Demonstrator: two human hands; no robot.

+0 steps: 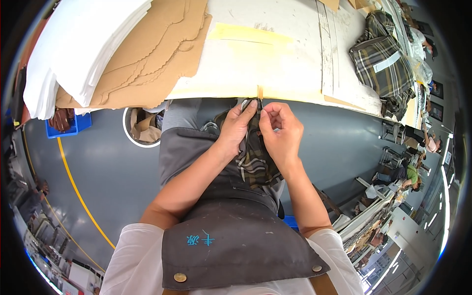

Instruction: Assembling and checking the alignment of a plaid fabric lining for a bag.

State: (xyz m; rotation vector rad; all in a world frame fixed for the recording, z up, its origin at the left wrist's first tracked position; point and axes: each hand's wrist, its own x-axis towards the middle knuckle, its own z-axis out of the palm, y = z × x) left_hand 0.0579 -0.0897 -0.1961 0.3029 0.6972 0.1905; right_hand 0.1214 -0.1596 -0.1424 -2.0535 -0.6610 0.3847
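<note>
A dark plaid fabric piece (255, 164) hangs over my lap, its upper end raised to the table's front edge. My left hand (235, 125) is closed on that upper end, thumb lying along the top. Beside it, my right hand (282, 130) has its thumb and forefinger pinched together at the cloth's right edge; whatever is between these fingertips is too small to make out. A narrow tan strip (260, 92) sticks out at the table edge just above my fingers.
White sheets (93, 44) and brown cardboard pieces (147, 54) are stacked on the table's left. A plaid bag-like item (386, 64) lies at the right. Below the table stand a round white bin (129, 129) and a blue crate (81, 124). Other people sit far right.
</note>
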